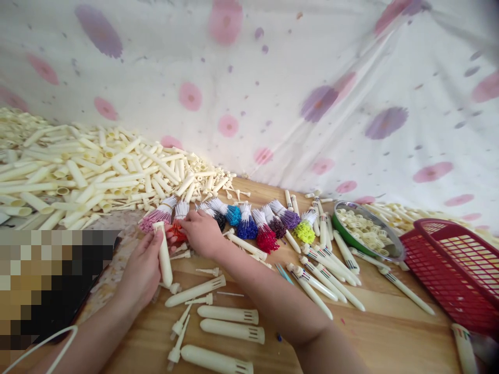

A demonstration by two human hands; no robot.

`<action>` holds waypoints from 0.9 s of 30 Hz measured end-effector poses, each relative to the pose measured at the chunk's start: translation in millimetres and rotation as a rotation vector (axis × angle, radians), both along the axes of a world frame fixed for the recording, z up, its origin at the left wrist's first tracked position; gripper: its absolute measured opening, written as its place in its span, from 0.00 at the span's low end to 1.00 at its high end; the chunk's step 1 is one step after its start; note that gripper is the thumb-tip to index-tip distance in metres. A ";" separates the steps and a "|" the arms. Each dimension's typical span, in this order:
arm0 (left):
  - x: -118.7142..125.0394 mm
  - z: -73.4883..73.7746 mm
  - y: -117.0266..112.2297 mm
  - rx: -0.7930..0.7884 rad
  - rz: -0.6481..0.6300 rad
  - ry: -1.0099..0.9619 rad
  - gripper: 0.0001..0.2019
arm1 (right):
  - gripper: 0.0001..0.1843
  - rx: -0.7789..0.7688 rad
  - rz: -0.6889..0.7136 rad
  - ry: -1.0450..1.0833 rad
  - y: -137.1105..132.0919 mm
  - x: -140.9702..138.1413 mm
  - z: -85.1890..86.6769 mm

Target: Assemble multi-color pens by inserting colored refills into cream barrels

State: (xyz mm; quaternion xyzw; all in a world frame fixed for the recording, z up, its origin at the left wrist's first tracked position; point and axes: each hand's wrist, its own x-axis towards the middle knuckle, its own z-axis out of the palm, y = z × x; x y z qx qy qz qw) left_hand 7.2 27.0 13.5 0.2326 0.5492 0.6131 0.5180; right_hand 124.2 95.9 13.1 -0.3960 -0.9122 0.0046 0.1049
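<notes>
My left hand [142,270] is wrapped round a cream pen barrel [163,254], held upright over the wooden table [390,332]. My right hand [200,231] reaches across to the left, fingers pinched at the orange refill bundle [177,221]. Beside it lie a pink refill bundle [158,214] and, in a row to the right, bundles in blue [246,224], red [265,235], purple [286,214] and yellow-green [304,228]. Several empty barrels [228,314] and small inner parts lie in front of me.
A big heap of cream barrels [78,171] fills the left back. Several assembled pens [331,272] lie right of the bundles. A green bowl of small rings [366,231] and a red plastic basket [456,270] stand at the right. A flowered cloth [273,78] hangs behind.
</notes>
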 end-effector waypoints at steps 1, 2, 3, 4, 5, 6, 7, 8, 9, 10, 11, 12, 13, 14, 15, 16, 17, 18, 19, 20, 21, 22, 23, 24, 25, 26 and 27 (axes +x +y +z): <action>0.3 -0.3 0.6 -0.006 -0.007 -0.003 0.07 | 0.11 0.006 0.014 -0.002 0.5 1.7 -1.2; 0.7 -0.6 1.0 -0.014 -0.017 -0.008 0.05 | 0.10 0.020 0.037 -0.005 1.1 3.4 -2.3; 1.2 -0.8 1.3 -0.019 -0.031 -0.013 0.04 | 0.10 0.043 0.065 -0.008 1.6 5.1 -3.1; 1.8 -1.1 1.5 -0.021 -0.045 -0.017 0.04 | 0.11 0.073 0.096 -0.012 1.6 6.9 -3.5; 2.3 -1.5 1.6 -0.020 -0.054 -0.018 0.04 | 0.11 0.105 0.125 -0.013 0.9 8.8 -3.5; 2.8 -1.8 1.6 -0.018 -0.060 -0.017 0.04 | 0.11 0.134 0.151 -0.009 -0.8 11.2 -2.9; 3.1 -2.2 1.5 -0.015 -0.063 -0.013 0.04 | 0.11 0.153 0.165 0.009 -3.6 14.3 -1.7; 3.3 -2.7 1.3 -0.012 -0.064 -0.008 0.04 | 0.11 0.154 0.169 0.047 -7.6 18.4 0.2; 3.4 -3.2 0.9 -0.011 -0.064 -0.007 0.04 | 0.12 0.141 0.164 0.114 -12.5 23.5 2.8; 3.4 -3.6 0.2 -0.007 -0.072 0.005 0.05 | 0.12 0.114 0.149 0.217 -18.0 29.9 6.0; 3.3 -4.0 -0.8 0.001 -0.094 0.026 0.07 | 0.13 0.068 0.128 0.351 -23.8 37.6 9.8; 3.2 -4.2 -2.2 0.009 -0.120 0.050 0.10 | 0.14 0.010 0.092 0.514 -29.5 46.5 14.2; 3.1 -4.1 -4.0 0.019 -0.153 0.085 0.14 | 0.15 -0.058 0.056 0.677 -34.7 56.4 18.7; 3.2 -3.9 -6.1 0.032 -0.199 0.136 0.17 | 0.15 -0.130 0.008 0.813 -39.3 66.9 23.3; 3.3 -3.4 -8.4 0.044 -0.257 0.201 0.19 | 0.14 -0.193 -0.050 0.920 -43.2 77.8 27.6; 3.7 -2.8 -10.8 0.058 -0.318 0.272 0.21 | 0.14 -0.251 -0.112 0.994 -46.4 88.5 31.3; 4.2 -2.0 -13.2 0.071 -0.379 0.342 0.22 | 0.14 -0.306 -0.166 1.042 -49.2 98.8 34.1; 4.9 -1.3 -15.5 0.085 -0.435 0.417 0.23 | 0.14 -0.367 -0.199 1.068 -51.7 108.2 36.0; 5.8 -0.8 -17.6 0.101 -0.479 0.487 0.24 | 0.15 -0.422 -0.219 1.086 -54.0 116.4 36.8; 6.8 -0.6 -19.4 0.117 -0.502 0.545 0.24 | 0.15 -0.469 -0.226 1.095 -56.4 123.5 36.9; 7.7 -0.6 -20.8 0.136 -0.506 0.599 0.23 | 0.15 -0.502 -0.226 1.099 -58.6 129.3 36.5; 8.5 -1.1 -22.0 0.155 -0.500 0.649 0.22 | 0.15 -0.522 -0.224 1.100 -60.8 133.8 35.9; 9.2 -1.9 -22.8 0.174 -0.492 0.694 0.21 | 0.15 -0.530 -0.220 1.091 -62.8 137.4 35.5; 9.5 -3.0 -23.4 0.193 -0.485 0.730 0.20 | 0.15 -0.529 -0.215 1.074 -64.6 140.1 35.4; 9.6 -4.2 -23.7 0.209 -0.482 0.755 0.20 | 0.14 -0.522 -0.209 1.048 -66.1 142.2 35.9; 9.4 -5.3 -23.9 0.220 -0.481 0.770 0.19 | 0.14 -0.509 -0.200 1.017 -67.4 143.9 36.9; 9.0 -6.4 -24.1 0.227 -0.486 0.779 0.19 | 0.13 -0.486 -0.188 0.983 -68.4 145.2 38.3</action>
